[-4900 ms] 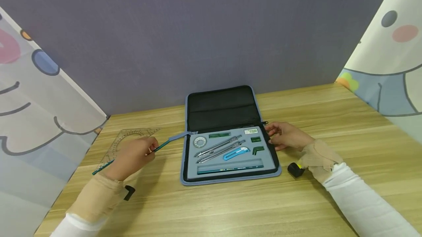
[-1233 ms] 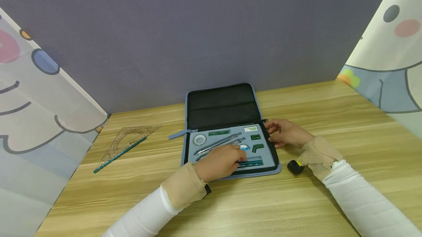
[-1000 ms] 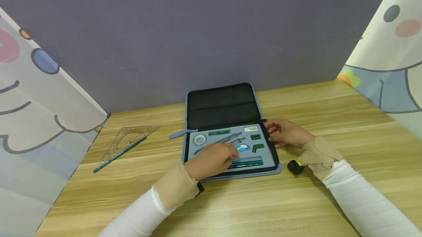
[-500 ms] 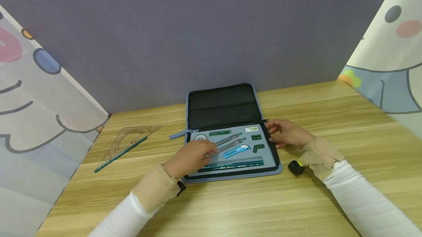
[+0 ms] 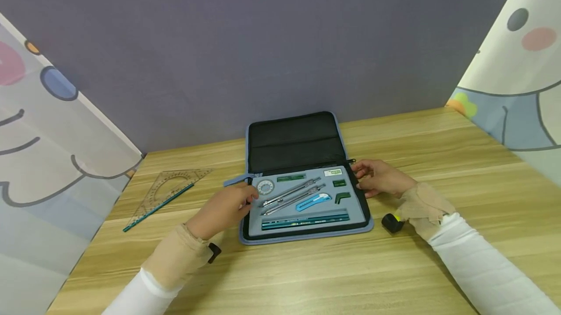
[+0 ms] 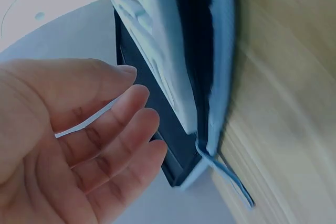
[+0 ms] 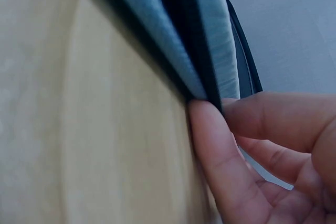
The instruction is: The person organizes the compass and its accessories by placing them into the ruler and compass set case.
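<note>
The drafting case [image 5: 307,186] lies open on the tabletop [image 5: 307,276], between the two hands. The left hand [image 5: 225,208] hovers at the case's left edge, fingers loose and apart, holding nothing; just beyond its fingertips the compasses [image 5: 291,193] lie slanted, long axis running away to the right. The right hand [image 5: 379,178] pinches the case's right rim between thumb and fingers. Well off to the left hand's far side lies a set square [image 5: 168,191].
</note>
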A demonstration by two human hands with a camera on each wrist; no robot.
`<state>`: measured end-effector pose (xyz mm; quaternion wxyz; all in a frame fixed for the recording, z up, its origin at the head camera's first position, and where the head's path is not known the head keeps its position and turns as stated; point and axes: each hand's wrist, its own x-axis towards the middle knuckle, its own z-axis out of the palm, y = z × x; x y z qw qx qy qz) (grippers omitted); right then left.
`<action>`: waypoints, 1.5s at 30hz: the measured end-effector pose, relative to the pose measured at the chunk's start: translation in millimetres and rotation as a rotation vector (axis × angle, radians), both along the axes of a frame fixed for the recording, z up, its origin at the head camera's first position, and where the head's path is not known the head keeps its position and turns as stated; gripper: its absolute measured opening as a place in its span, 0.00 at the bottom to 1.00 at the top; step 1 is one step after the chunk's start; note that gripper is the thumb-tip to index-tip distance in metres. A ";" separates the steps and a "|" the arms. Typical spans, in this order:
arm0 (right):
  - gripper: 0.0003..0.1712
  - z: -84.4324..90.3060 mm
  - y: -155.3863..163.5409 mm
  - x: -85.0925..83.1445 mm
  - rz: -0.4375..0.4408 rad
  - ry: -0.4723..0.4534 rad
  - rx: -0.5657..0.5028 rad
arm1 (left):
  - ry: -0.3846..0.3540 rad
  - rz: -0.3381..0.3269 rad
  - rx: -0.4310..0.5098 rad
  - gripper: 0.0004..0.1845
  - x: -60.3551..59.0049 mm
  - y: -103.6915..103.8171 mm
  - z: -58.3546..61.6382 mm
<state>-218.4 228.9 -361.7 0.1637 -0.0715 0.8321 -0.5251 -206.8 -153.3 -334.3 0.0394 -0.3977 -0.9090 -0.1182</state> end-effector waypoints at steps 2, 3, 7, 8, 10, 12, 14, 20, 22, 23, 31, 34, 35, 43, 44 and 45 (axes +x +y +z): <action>0.30 -0.1 0.9 0.5 0.001 0.004 0.000 | -0.016 0.007 0.010 0.11 -1.3 -5.0 1.0; 0.30 -0.2 1.3 0.7 0.000 0.006 0.000 | -0.019 0.009 0.016 0.11 -2.1 -7.3 1.8; 0.30 -0.8 2.5 1.1 -0.002 0.009 0.001 | -0.014 0.032 0.024 0.11 -5.7 -17.1 5.7; 0.30 -0.8 2.5 1.0 -0.002 0.008 0.002 | -0.010 0.041 0.022 0.11 -6.6 -19.8 6.5; 0.30 -0.7 2.4 0.9 -0.003 0.006 0.003 | -0.010 0.056 0.020 0.11 -8.3 -25.2 8.4; 0.29 -0.7 2.6 0.6 -0.005 0.003 0.007 | -0.020 0.068 0.019 0.10 -10.2 -30.7 10.2; 0.29 -0.6 2.7 0.3 -0.007 0.002 0.010 | -0.027 0.084 0.015 0.10 -12.1 -36.7 11.2; 0.28 -0.2 2.9 0.3 -0.002 0.001 0.011 | -0.042 0.154 -0.027 0.11 -18.6 -55.7 10.6; 0.28 0.1 2.9 0.5 -0.004 0.000 0.012 | -0.047 0.162 -0.042 0.11 -21.0 -61.8 9.7; 0.28 0.2 2.7 0.6 -0.006 -0.001 0.012 | -0.049 0.165 -0.051 0.11 -22.0 -64.9 9.2; 0.29 -1.5 0.9 -1.1 -0.015 -0.012 0.015 | -0.063 0.218 -0.058 0.10 -26.5 -93.4 3.5; 0.28 -2.4 0.2 -1.6 -0.014 -0.012 0.016 | -0.057 0.242 -0.039 0.10 -28.9 -104.6 0.1; 0.28 -2.6 0.1 -1.7 -0.015 -0.012 0.017 | -0.063 0.261 -0.035 0.10 -29.9 -108.3 -1.0; 0.28 -2.1 0.2 -1.3 -0.017 -0.009 0.005 | -0.167 0.413 -0.051 0.10 -36.6 -132.9 2.5; 0.29 -1.8 0.3 -1.2 -0.016 -0.007 0.004 | -0.175 0.421 -0.050 0.10 -37.0 -135.2 2.9; 0.29 -1.8 0.4 -1.2 -0.015 -0.005 0.003 | -0.175 0.429 -0.053 0.10 -37.6 -137.5 2.8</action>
